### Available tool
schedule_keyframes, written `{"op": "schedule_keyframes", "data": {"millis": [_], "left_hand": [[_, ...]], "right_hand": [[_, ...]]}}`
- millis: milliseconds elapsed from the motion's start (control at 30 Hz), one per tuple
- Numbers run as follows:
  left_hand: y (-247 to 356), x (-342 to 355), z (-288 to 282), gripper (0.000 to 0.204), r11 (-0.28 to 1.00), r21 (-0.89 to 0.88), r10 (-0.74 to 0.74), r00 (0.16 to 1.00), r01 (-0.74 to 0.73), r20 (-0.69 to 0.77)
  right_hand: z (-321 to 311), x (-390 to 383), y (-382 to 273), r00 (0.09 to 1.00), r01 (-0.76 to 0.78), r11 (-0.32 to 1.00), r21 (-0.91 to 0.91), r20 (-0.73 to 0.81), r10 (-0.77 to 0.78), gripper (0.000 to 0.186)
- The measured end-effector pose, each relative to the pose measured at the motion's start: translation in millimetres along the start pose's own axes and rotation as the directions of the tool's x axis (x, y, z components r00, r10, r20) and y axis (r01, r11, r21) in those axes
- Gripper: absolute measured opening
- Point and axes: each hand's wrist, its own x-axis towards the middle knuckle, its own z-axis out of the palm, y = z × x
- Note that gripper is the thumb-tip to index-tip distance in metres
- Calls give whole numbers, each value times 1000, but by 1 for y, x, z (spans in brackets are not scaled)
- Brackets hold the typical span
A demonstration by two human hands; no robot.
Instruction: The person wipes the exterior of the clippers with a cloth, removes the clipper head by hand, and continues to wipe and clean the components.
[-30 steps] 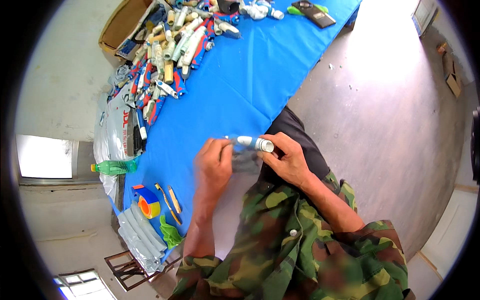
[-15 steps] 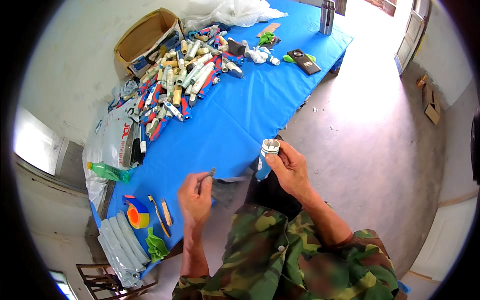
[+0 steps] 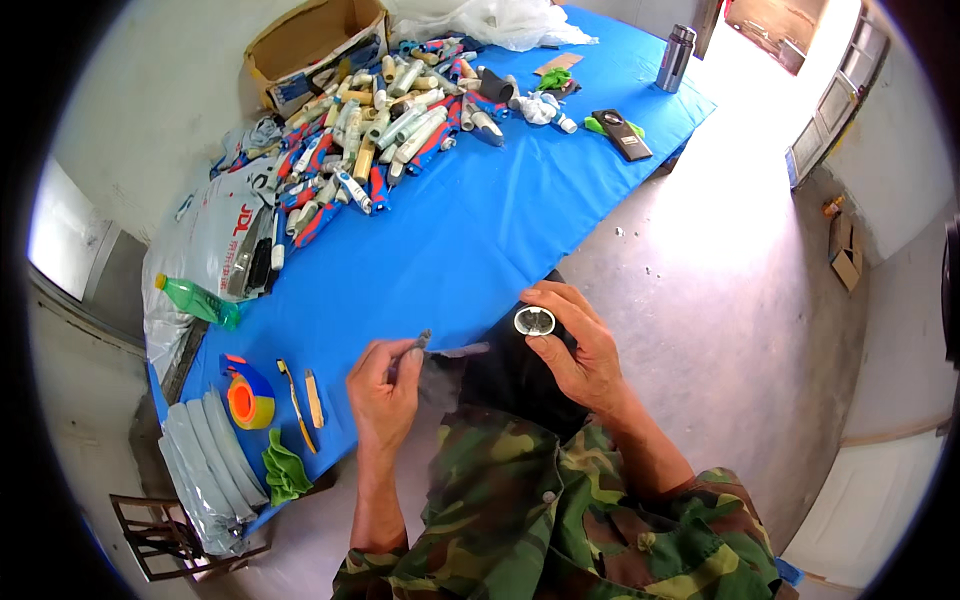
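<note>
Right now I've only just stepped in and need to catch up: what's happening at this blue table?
A person in a camouflage jacket sits at the blue table. Their right hand holds a short white tube with its open end facing up, and their left hand pinches a small dark piece beside it. A pile of similar tubes lies farther along the table near a cardboard box. A tape roll sits at the near end.

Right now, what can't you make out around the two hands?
- Head view: the small grey piece pinched by the left hand is too small to identify.
- Head view: the tube in the right hand shows only its open end; fingers hide its body.
- Head view: tubes in the far pile are too small to tell apart.
</note>
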Motion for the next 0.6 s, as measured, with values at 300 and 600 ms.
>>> {"op": "schedule_keyframes", "data": {"millis": [300, 600], "left_hand": [[29, 11, -2, 11, 988, -149, -33, 999, 29, -25], [46, 28, 38, 14, 981, -154, 139, 983, -119, 122]], "right_hand": [[1, 5, 12, 987, 53, 963, -265, 161, -10, 45], [-2, 10, 21, 949, 23, 947, -321, 306, 81, 44]]}}
